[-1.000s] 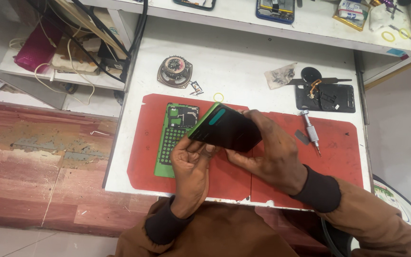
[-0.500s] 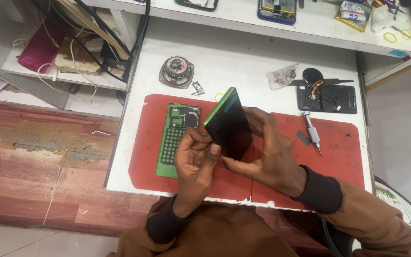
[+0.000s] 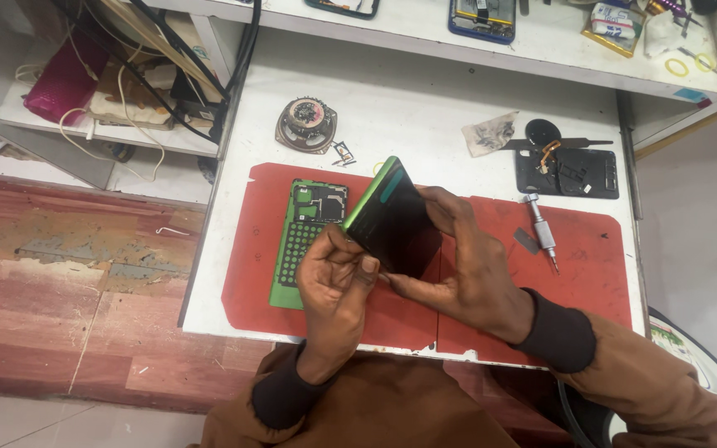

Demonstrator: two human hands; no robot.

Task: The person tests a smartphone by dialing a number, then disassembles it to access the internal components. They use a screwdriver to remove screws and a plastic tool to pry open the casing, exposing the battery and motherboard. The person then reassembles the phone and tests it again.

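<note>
holding one dark phone (image 3: 393, 220), left hand (image 3: 335, 286) and right hand (image 3: 468, 270) both clamped on it above one red mat (image 3: 591, 265).

light: bright, even | shadows: soft, faint | focus: sharp | edges: slight wide-angle bend

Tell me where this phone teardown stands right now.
Done, by the look of it: a green inner frame lies bare on the red mat, and another black phone part sits opened on the white table. In hand: left hand and right hand both grip the dark phone body, tilted on edge. Left: the screwdriver lies untouched; whether parts are going in or coming out is unclear.
</note>
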